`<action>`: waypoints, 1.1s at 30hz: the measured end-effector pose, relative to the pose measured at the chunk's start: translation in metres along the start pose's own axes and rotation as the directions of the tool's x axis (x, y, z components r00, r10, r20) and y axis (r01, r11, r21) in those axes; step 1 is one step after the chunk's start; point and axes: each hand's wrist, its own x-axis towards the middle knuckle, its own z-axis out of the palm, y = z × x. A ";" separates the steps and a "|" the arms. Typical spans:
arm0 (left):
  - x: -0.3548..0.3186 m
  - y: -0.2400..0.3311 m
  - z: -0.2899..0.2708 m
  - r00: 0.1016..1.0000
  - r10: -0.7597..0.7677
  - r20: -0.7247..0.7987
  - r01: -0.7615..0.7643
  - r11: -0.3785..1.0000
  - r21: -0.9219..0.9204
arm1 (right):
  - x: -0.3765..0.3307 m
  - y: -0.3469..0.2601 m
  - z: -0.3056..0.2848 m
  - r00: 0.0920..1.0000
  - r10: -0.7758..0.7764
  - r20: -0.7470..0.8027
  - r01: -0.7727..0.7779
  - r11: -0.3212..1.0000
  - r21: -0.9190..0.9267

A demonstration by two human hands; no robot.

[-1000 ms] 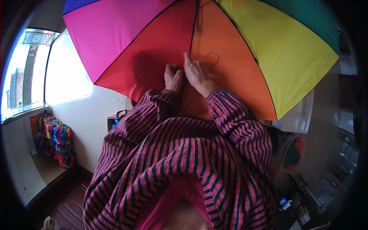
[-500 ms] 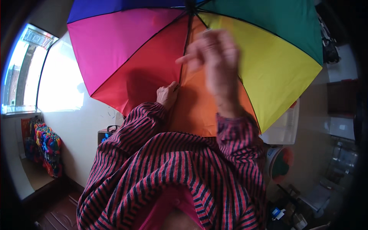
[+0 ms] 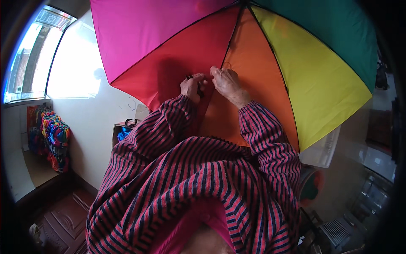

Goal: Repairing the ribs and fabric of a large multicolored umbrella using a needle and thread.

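Observation:
A rainbow umbrella (image 3: 262, 84) is spread open in front of me, its panels pink, red, orange, yellow and green, with thin dark ribs between them. My left hand (image 3: 192, 87) is closed in front of the red panel, around a small dark thing (image 3: 200, 91) whose kind I cannot make out. Just right of it, my right hand (image 3: 230, 86) pinches its fingertips together by the rib between red and orange. What those fingertips hold is too small to tell. A thin dark loop shows against the orange cloth above that hand. The two hands are close but apart.
At the left are a bright window (image 3: 31, 63) and a bundle of multicoloured yarn-like pieces (image 3: 56, 135). A box with a blue item (image 3: 124, 133) stands beyond my left arm. To the right are a pale plastic container (image 3: 325, 148) and a round tub (image 3: 311, 186).
My right hand has come down from its raised, blurred place to the rib beside my left hand. My left hand has turned and lifted slightly. The umbrella sits further right in view.

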 end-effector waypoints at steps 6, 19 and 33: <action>0.002 0.001 0.003 1.000 -0.008 -0.021 0.008 1.000 -0.001 | -0.010 0.006 0.003 0.998 -0.055 -0.005 0.054 0.997 -0.052; -0.007 0.000 0.011 0.999 0.009 0.044 -0.008 1.000 -0.009 | -0.003 -0.031 0.004 0.986 0.073 0.149 -0.026 0.955 -0.294; 0.007 -0.014 -0.003 0.998 0.062 0.015 -0.064 0.952 0.299 | 0.038 0.016 -0.059 0.817 0.539 0.205 -0.364 0.206 0.908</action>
